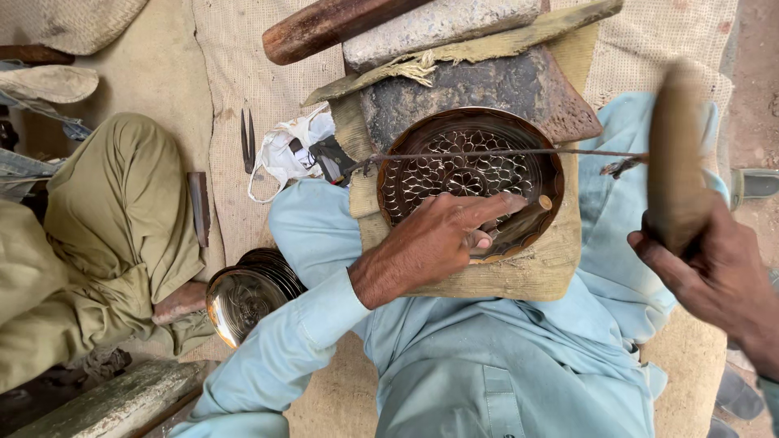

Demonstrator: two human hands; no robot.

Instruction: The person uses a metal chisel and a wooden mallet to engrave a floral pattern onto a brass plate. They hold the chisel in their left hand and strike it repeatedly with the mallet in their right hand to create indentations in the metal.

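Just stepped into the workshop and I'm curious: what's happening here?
A person seated on the ground is working an engraved metal plate resting on a padded block across the lap. The left hand holds a small punch against the plate's inner rim; the right hand grips a raised, blurred wooden mallet. A stack of similar plates sits alongside, beside another seated person.

The round plate (466,174) is glossy metal with a chased leaf pattern on a dark ground. It rests on a coarse woven cloth pad (519,276) over a dark, rough, pitted block (519,85). The punch (526,215) looks like smooth wood. The mallet (675,162) is blurred, brown and matt. The stacked plates (247,296) are shiny metal. The floor mat (235,73) is rough woven fibre.
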